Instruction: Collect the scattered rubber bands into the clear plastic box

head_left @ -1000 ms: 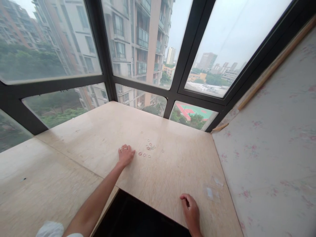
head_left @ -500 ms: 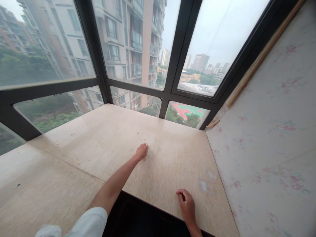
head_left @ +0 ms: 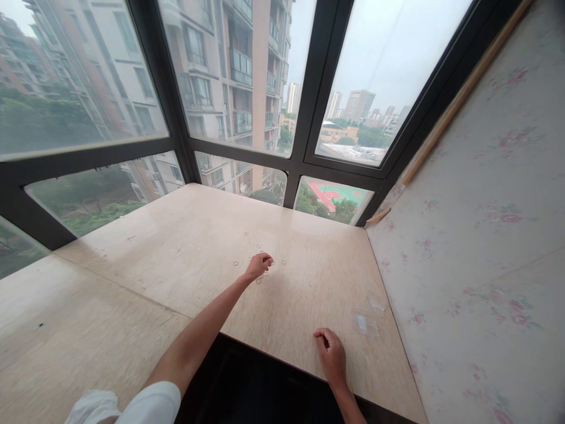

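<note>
Left hand (head_left: 259,265) now over the ring cluster; a second ago it sat left of it. Fingertips pinched downward; can't tell if a ring is caught between them. Rings (head_left: 258,281) scatter round the grip: some just nearer the body, others beyond and to the right. One lone ring (head_left: 235,263) lies left of the grip, on ground the hand has vacated (whether dropped there, unclear). My reading: work has shifted into the cluster. Right hand (head_left: 331,350) unchanged, loosely curled by the table (head_left: 304,306) edge, contents hidden.
</note>
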Demonstrator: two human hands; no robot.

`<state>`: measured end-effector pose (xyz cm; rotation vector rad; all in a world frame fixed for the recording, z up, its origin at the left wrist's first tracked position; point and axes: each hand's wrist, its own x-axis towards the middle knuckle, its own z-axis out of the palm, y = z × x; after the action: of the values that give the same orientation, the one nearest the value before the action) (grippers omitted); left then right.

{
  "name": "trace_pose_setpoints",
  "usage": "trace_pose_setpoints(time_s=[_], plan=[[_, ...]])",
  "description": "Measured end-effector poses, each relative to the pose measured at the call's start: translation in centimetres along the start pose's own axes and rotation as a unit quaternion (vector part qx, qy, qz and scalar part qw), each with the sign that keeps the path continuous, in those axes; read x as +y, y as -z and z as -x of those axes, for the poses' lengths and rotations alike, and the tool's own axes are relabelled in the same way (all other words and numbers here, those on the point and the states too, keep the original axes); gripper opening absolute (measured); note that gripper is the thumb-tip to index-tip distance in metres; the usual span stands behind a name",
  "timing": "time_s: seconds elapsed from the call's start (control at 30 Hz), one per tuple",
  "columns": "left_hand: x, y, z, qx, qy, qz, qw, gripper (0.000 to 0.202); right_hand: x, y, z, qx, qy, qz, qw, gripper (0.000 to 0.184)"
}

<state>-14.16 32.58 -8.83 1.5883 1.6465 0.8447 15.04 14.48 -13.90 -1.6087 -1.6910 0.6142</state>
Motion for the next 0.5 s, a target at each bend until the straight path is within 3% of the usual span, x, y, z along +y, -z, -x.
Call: trace_pose_setpoints(time_s=[0.13,0.23,0.5], plan=[[1.9,-2.7,-0.1,-0.052,-0.012,0.05,0.997,0.023,0.1,0.0,0.1,0.006,0.006,-0.006,1.0,0.028],[2.2,-3.6,-0.1,-0.062,0.003,0.071,0.996,0.027,0.1,-0.1,0.1,0.013,0.013,-0.006,1.0,0.025],[0.1,-1.6,0.5,-0.04,0.092,0.11,0.989,0.027,0.0,0.0,0.2,0.01,0.014,-0.006,1.0,0.024]])
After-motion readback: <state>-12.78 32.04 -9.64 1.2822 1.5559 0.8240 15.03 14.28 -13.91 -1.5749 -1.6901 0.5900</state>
